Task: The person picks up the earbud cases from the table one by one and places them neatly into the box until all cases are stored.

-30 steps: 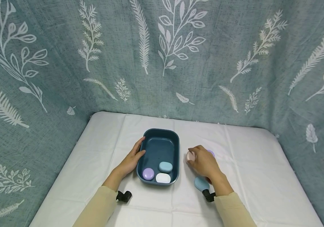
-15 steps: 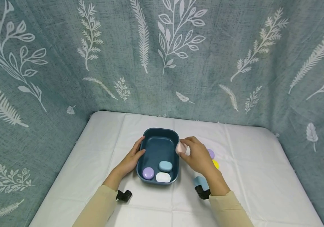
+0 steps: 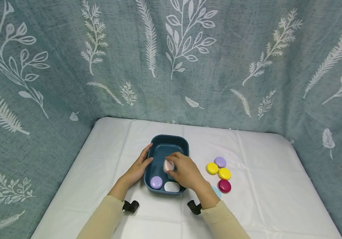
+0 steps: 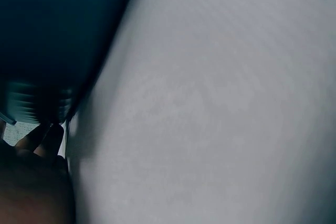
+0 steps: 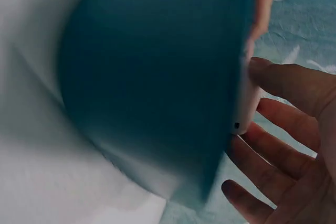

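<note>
A deep teal rectangular tray stands on the white-covered table. My left hand rests along its left side, fingers spread against the wall and rim. Over the inside of the tray, my right hand pinches a pale pink rounded piece between thumb and fingers. In the right wrist view this pink piece shows a small dark spot, partly behind the tray's wall. Inside, at the near end, lie a purple round piece and a white oval piece. A light blue one is mostly hidden under my right hand.
Right of the tray lie two yellow round pieces, a purple one and a dark red one. A light blue piece is partly covered by my right wrist. A patterned green curtain surrounds the table.
My right hand has lifted the pink piece from the table and carried it left over the rim into the tray. The pieces on the right are uncovered. My left hand has stayed in place.
</note>
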A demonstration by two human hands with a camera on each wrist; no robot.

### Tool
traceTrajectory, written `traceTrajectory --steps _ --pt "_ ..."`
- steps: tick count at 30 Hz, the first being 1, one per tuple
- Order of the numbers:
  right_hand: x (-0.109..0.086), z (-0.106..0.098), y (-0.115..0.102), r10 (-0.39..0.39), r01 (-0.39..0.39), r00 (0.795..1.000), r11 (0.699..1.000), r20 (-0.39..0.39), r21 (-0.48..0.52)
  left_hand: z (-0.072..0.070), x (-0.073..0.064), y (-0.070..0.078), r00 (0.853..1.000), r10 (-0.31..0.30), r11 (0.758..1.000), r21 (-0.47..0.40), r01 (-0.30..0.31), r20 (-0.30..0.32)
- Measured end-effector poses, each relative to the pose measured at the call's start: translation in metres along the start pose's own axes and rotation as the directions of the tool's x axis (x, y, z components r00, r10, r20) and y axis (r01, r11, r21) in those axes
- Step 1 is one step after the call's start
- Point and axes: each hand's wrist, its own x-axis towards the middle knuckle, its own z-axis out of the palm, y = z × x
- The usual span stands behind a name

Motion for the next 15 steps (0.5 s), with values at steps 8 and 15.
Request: traceTrajectory --steps 8,15 --pt "0.004 0.02 -0.008 -0.043 0.048 0.996 0.997 0.074 -0.063 0.0 0.0 0.001 1.0 0.019 1.0 -0.003 -0.019 0.005" --pt "0.008 0.027 -0.012 -0.042 0.052 0.987 0.997 0.155 -0.057 0.0 -0.001 0.002 1.0 -0.004 1.0 -0.006 0.004 0.008"
